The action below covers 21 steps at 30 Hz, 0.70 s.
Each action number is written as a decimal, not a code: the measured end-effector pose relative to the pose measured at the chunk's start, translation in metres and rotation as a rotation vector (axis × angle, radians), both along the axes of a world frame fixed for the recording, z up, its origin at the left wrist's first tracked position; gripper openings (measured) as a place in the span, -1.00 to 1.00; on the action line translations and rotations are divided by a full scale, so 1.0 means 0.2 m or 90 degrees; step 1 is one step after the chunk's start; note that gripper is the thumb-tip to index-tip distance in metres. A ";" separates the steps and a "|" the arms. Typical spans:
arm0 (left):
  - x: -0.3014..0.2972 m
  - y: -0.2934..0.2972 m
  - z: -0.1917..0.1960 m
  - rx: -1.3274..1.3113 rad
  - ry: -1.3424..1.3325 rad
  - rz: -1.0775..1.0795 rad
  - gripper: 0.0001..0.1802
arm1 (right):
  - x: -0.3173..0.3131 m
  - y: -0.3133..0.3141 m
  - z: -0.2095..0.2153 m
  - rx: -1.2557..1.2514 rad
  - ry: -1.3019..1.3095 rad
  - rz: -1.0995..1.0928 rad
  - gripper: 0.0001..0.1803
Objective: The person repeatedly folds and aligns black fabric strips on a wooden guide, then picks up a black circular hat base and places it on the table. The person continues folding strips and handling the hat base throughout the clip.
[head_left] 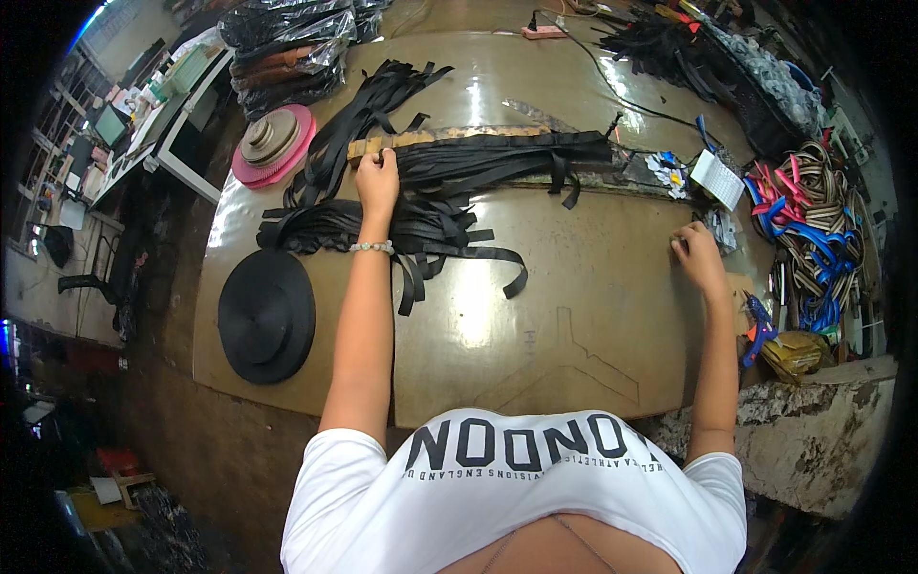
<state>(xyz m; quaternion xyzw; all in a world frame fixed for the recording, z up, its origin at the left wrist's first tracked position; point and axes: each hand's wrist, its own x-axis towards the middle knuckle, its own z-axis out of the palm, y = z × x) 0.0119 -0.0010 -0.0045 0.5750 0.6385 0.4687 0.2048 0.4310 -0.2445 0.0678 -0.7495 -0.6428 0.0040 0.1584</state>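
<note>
a bundle of black straps (497,165) lies crosswise on the far half of the tabletop (478,359), alongside a yellow-brown strip (435,135). at the bundle's left end the left hand (377,182) has its fingers bent together, touching there; i cannot tell whether they pinch the strip, a strap or both. the right hand (701,256) is well apart, near the right side of the table, fingers curled inward; whether anything is between them i cannot tell. the widest stretch of visible surface spreads between the forearms, marked with drawn outlines and running down to the near edge by the person's body. toward the left the room is tighter: a second pile of black straps (330,226) lies just nearer than the bundle, and a black roll (266,316) lies flat close to the left edge, with a pink-rimmed roll (273,145) farther back. along the right side, a blue glue gun (760,330) and a heap of colored straps (808,234) border the work area. clear plastic wrapping (292,57) at the far left holds stacked black and brown pieces; a yellow packet (800,354) sits at the right, its contents hidden.
</note>
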 end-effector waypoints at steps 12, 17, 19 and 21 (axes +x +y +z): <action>0.03 -0.04 0.00 0.042 0.037 -0.057 -0.65 | -1.09 0.80 0.13 0.189 0.100 0.413 -0.68; 0.03 -0.04 0.01 0.007 0.039 -0.112 -0.65 | -1.23 1.03 -0.08 0.171 0.016 0.459 -0.51; 0.03 -0.04 0.01 0.000 0.053 -0.125 -0.66 | -1.24 1.04 -0.13 0.119 0.011 0.433 -0.47; 0.03 -0.05 0.03 0.034 0.048 -0.140 -0.67 | -1.24 1.03 -0.15 0.171 0.019 0.447 -0.48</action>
